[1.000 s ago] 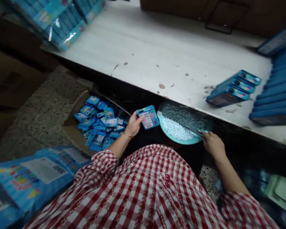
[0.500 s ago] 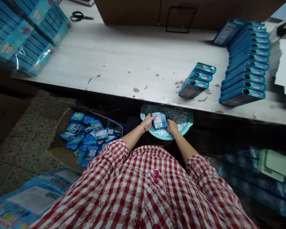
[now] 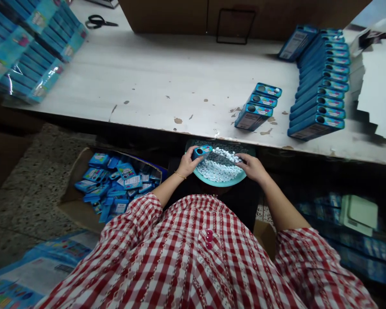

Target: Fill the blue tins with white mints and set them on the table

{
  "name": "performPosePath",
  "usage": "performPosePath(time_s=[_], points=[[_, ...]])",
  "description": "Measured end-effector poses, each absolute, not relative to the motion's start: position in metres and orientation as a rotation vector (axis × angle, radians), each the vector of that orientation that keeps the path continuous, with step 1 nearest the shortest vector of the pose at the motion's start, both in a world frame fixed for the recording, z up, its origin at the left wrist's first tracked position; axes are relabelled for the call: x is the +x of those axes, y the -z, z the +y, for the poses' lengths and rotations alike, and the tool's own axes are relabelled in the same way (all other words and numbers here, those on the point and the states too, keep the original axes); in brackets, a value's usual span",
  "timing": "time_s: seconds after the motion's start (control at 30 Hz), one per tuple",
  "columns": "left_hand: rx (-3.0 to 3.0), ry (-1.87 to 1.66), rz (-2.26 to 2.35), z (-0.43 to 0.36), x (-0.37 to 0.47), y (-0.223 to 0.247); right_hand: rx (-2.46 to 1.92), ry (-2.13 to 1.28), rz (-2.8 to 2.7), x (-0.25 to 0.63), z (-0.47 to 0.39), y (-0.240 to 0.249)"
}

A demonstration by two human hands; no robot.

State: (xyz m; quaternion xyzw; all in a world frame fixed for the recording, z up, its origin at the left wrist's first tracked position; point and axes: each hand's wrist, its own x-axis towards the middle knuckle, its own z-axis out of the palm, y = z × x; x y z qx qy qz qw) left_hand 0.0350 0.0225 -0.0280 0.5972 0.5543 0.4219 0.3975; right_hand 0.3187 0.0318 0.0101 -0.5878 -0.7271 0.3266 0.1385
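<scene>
My left hand (image 3: 188,162) grips a small blue candy box (image 3: 202,151), tilted so its end with a round dark opening faces up, at the left side of a turquoise basin (image 3: 223,184). White candy pellets (image 3: 217,171) fill the basin. My right hand (image 3: 252,166) is closed at the basin's right side, on the end of a long narrow heap of pellets (image 3: 227,154) stretching to the box's open end. A scoop-like thing seems to carry this heap, but the pellets and my fingers hide it.
On the white table (image 3: 154,86) stand three blue boxes (image 3: 254,116) and a long row of boxes (image 3: 318,122). Scissors (image 3: 99,21) and wrapped packs (image 3: 45,81) lie left. A carton (image 3: 73,206) of blue boxes sits on the floor; a pale green lid-like object (image 3: 360,212) is right.
The box in my left hand has turned from its broad side to its open end and shifted slightly left. My right hand has moved right, and a long heap of pellets now spans between them.
</scene>
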Motion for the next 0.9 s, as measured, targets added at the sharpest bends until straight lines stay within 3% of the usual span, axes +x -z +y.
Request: performPosePath(time_s=[0.17,0.33,0.47,0.9], points=[[1.519,-1.048,1.4,0.03,0.052,0.018,-1.824,-0.809,-2.315,0.321,0.044,-0.053],[1.372,-1.148,1.346,0.031,0.049,0.006,-1.662,-1.094,-2.08,0.333,0.049,-0.039],[1.38,-1.112,1.316,0.029,0.048,0.007,-1.593,-1.13,-2.038,0.333,0.044,-0.037],[1.661,-0.934,1.251,0.022,0.071,0.018,-1.968,-0.539,-2.782,0.255,0.029,-0.124]])
